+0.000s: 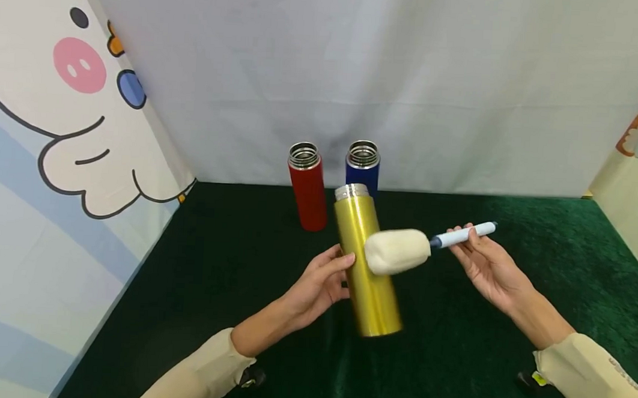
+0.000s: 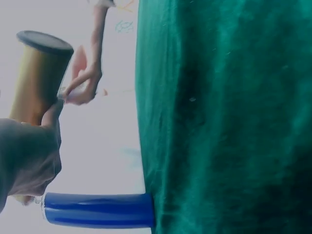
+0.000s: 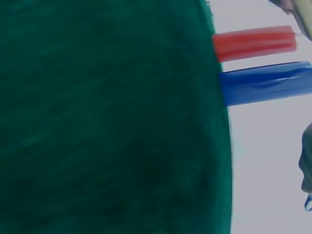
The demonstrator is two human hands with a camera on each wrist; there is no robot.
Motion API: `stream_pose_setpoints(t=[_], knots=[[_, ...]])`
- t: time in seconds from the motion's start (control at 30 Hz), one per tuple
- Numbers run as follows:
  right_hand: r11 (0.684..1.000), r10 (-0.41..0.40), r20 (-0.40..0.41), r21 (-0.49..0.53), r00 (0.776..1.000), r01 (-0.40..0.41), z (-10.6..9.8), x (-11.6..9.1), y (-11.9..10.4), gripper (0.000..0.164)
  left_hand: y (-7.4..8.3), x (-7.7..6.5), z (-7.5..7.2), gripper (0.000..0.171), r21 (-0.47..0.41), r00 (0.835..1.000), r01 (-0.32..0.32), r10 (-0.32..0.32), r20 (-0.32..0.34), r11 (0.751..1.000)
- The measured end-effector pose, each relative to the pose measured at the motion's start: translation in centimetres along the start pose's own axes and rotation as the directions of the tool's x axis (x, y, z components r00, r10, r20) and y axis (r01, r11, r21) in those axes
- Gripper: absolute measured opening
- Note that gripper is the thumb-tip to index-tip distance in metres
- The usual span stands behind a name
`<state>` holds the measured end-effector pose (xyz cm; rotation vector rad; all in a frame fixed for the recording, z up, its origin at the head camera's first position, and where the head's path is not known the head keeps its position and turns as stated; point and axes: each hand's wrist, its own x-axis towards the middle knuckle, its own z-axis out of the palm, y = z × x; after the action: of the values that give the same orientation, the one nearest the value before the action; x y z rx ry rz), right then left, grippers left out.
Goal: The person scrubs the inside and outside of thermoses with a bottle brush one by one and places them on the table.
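In the head view my left hand [image 1: 320, 283] grips a yellow bottle [image 1: 375, 307] round its middle, thumb across the front. The bottle is held up off the table and leans, its uncapped silver neck toward the back and its base toward me. My right hand [image 1: 491, 271] pinches the pale blue handle [image 1: 467, 234] of a sponge bottle brush. Its white sponge head [image 1: 397, 251] points left and overlaps the bottle's side in this view. The left wrist view shows the yellow bottle [image 2: 39, 83] from its base end, my right hand [image 2: 87, 83] beyond it.
Behind the yellow bottle, a red bottle [image 1: 309, 198] and a blue bottle [image 1: 363, 168] stand upright and uncapped on the dark green cloth [image 1: 229, 266]. A pale curtain [image 1: 250, 69] closes off the back, and a cartoon-printed panel [image 1: 15, 219] runs along the left.
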<state>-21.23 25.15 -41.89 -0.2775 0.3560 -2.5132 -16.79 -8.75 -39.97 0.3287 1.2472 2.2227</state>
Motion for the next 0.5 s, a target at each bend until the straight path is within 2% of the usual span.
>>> stream_pose_setpoints(t=[0.1, 0.23, 0.33, 0.5], knots=[[0.998, 0.049, 0.081, -0.04, 0.996, -0.046, -0.8, -1.0, 0.4, 0.042, 0.7, 0.2, -0.1, 0.033, -0.043, 0.998, -0.042, 0.039, -0.048, 0.998], [0.996, 0.065, 0.103, -0.066, 0.993, -0.058, -1.4, -1.7, 0.5, 0.044, 1.3, 0.5, -0.2, 0.036, -0.081, 0.995, -0.079, 0.073, -0.074, 0.994], [0.996, 0.061, 0.076, -0.064, 0.995, -0.056, -1.3, -1.4, 0.3, 0.044, 1.1, 0.6, -0.2, 0.041, -0.088, 0.996, -0.065, 0.06, -0.06, 0.994], [1.0, -0.01, -0.052, -0.016, 0.999, 0.009, 0.0, 0.4, -0.1, 0.032, -0.2, 0.2, -0.1, 0.043, -0.039, 0.999, 0.036, -0.036, 0.013, 0.999]])
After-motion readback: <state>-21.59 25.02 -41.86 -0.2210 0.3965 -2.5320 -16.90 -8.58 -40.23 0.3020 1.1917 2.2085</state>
